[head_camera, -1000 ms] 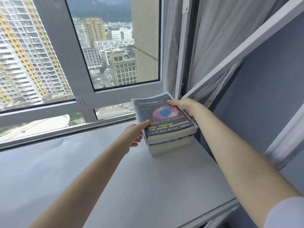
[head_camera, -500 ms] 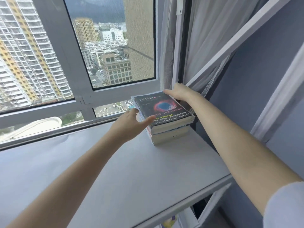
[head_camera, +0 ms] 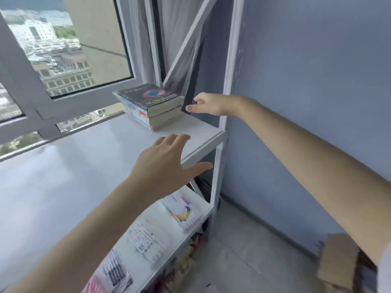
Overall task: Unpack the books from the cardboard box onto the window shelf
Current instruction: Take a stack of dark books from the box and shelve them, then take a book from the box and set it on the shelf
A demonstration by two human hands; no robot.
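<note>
The books sit stacked at the shelf's far right corner by the window. My left hand hovers with fingers spread, empty; my right hand hangs loosely open beside the stack, touching nothing

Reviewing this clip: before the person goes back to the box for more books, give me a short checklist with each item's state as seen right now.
1. Book stack resting flat on the window shelf: ok.
2. Left hand empty and open: ok.
3. Right hand off the stack: ok, open beside it.
4. Stack edges squared: not ok, lower books jut out toward the window.
5. Cardboard box within view: ok, on the floor at lower right.
6. Books left in the box: cannot tell.
</note>
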